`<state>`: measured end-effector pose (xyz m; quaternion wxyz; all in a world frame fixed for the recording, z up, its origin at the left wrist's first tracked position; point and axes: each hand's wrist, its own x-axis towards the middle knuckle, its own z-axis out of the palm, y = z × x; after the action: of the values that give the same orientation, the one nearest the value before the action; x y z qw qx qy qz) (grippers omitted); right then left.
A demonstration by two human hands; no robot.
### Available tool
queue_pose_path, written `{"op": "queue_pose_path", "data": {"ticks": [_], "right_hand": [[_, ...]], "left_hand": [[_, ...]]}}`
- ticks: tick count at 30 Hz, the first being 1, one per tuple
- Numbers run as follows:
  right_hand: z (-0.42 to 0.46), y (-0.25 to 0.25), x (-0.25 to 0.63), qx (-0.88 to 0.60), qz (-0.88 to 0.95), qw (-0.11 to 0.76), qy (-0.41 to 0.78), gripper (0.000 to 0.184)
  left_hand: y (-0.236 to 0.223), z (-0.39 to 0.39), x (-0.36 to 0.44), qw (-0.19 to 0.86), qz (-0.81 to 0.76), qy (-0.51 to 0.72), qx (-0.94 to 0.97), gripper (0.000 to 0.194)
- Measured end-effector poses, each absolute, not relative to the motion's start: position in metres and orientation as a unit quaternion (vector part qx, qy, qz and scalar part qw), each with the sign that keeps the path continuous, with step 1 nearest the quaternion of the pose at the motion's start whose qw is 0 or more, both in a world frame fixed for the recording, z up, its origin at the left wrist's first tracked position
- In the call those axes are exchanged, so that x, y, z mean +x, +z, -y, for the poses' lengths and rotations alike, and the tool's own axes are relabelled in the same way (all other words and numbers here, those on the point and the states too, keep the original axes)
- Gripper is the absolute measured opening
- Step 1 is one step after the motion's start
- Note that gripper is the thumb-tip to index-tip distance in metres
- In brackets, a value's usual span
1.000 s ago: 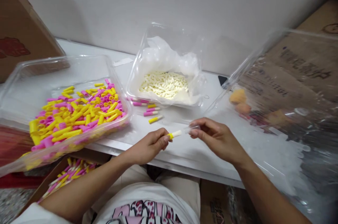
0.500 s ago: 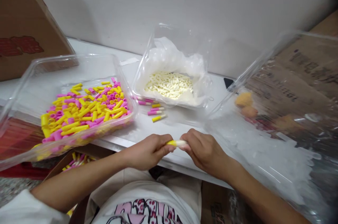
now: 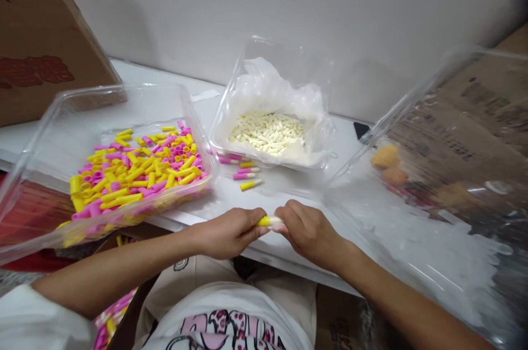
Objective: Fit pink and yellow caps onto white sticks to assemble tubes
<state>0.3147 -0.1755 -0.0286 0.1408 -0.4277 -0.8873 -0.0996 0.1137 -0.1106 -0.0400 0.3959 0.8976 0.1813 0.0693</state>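
Both hands meet over the table's front edge with one small piece between them. Its yellow tube is pinched in my left hand, between thumb and curled fingers. My right hand is closed around the white end, which partly disappears under its fingers. The two parts sit in line, roughly level. Just beyond my hands, several finished-looking pieces, pink or yellow tubes with pale tips, lie on the table, among them a yellow one.
On the left stands a clear bin of pink and yellow tubes. A lined clear bin behind holds pale sticks. Translucent parts fill a large clear bin at right. A carton rises at far left.
My hands have drawn slightly closer together, and less of the white end shows between them. The whole view has shifted a little. More coloured pieces now show below, at lower left.
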Motion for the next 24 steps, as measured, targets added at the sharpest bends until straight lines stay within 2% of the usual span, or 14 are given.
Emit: {"op": "queue_pose_path", "data": {"ticks": [2, 4, 9, 12, 18, 22, 24], "right_hand": [[0.177, -0.025, 0.315, -0.4, 0.895, 0.145, -0.132, 0.032], [0.18, -0.02, 0.313, -0.405, 0.899, 0.143, -0.092, 0.03], [0.188, -0.01, 0.307, -0.478, 0.859, 0.102, 0.154, 0.028], [0.189, -0.008, 0.306, -0.497, 0.823, 0.085, 0.263, 0.034], [0.189, -0.009, 0.302, -0.526, 0.816, 0.081, 0.227, 0.038], [0.188, -0.012, 0.294, -0.578, 0.66, 0.089, 0.471, 0.05], [0.187, -0.017, 0.293, -0.586, 0.631, 0.094, 0.499, 0.052]], "left_hand": [[-0.035, 0.113, 0.111, 0.387, -0.178, 0.06, 0.903, 0.031], [-0.035, 0.115, 0.111, 0.335, -0.168, 0.072, 0.924, 0.027], [-0.041, 0.115, 0.111, 0.174, -0.111, 0.073, 0.976, 0.021], [-0.04, 0.112, 0.11, 0.117, -0.065, 0.064, 0.989, 0.019], [-0.036, 0.114, 0.111, 0.136, -0.086, 0.035, 0.986, 0.01], [-0.045, 0.115, 0.113, 0.027, -0.09, 0.022, 0.995, 0.012], [-0.048, 0.113, 0.113, 0.014, -0.099, 0.019, 0.995, 0.012]]}}
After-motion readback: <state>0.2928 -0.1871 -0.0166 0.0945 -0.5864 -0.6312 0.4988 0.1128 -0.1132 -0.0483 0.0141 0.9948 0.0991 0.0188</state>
